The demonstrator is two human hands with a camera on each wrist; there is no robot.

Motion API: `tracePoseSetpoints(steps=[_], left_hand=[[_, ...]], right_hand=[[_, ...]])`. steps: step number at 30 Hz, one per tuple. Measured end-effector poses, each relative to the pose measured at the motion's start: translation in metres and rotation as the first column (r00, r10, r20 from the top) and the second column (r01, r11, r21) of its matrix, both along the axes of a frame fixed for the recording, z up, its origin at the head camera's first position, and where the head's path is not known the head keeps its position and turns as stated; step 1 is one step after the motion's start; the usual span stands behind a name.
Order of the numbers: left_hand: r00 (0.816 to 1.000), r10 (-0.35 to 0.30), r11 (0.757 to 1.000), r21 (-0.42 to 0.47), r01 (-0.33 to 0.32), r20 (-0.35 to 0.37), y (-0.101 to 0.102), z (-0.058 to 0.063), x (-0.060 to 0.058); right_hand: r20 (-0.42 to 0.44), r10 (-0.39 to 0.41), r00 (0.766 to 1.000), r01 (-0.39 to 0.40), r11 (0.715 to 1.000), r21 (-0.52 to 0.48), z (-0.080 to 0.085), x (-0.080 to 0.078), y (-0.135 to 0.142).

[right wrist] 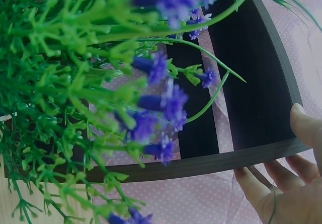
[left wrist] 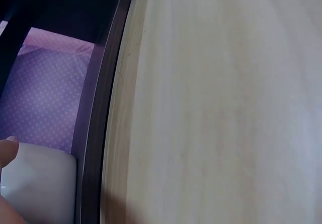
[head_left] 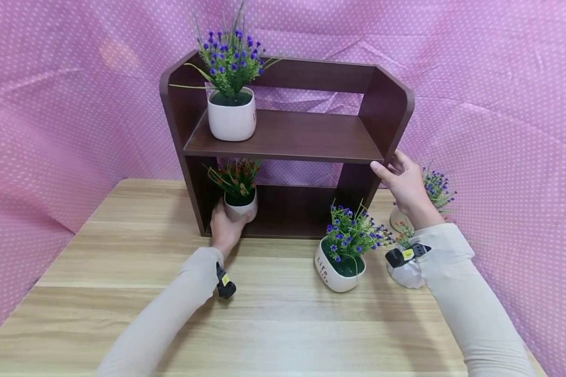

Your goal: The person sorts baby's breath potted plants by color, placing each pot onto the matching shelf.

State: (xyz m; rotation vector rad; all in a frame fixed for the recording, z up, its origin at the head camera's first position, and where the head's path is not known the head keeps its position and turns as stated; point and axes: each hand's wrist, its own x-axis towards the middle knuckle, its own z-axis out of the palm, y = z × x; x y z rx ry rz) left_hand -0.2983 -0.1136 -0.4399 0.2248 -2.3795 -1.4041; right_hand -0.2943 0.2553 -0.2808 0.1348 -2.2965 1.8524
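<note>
A dark brown two-tier shelf (head_left: 292,133) stands on the wooden table. On its lower tier, at the left, is a white flowerpot with orange-red flowers (head_left: 242,208). My left hand (head_left: 226,230) grips this pot from its left and front, and in the left wrist view the thumb (left wrist: 8,151) lies against the white pot wall (left wrist: 40,183). My right hand (head_left: 405,187) holds the shelf's right side panel (head_left: 390,107), thumb at the front edge and fingers on the outer face. The right wrist view shows that grip (right wrist: 292,183) beyond purple flowers.
A white pot with purple flowers (head_left: 232,118) sits on the upper tier at the left. Another, lettered purple-flower pot (head_left: 339,275) is on the table before the shelf. Right of it, a small white pot (head_left: 407,275) and a further purple-flowered plant (head_left: 436,188) are partly hidden by my right arm.
</note>
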Motion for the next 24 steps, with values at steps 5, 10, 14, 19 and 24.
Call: tracePoseSetpoints(steps=[5,10,14,19,24], left_hand=[[0.998,-0.065,0.996,-0.060,0.066,0.014,-0.009,0.000,0.010],[0.987,-0.149,0.987,-0.055,0.152,0.062,-0.017,0.002,0.018],[0.967,-0.231,0.970,-0.054,0.238,0.105,-0.024,0.007,0.026],[0.954,-0.276,0.956,-0.068,0.285,0.120,-0.034,0.013,0.036],[0.938,-0.329,0.940,-0.059,0.336,0.106,-0.046,0.018,0.045]], right_hand=[[0.003,0.011,1.000,-0.011,1.000,-0.016,0.000,-0.001,0.000],[0.004,0.012,1.000,-0.012,1.000,-0.021,0.000,-0.001,0.000],[0.001,0.008,1.000,-0.008,1.000,-0.012,0.000,0.000,-0.001],[0.003,0.010,1.000,-0.010,1.000,0.005,0.000,0.001,-0.001],[0.001,0.005,1.000,-0.005,1.000,0.013,0.000,0.001,-0.001]])
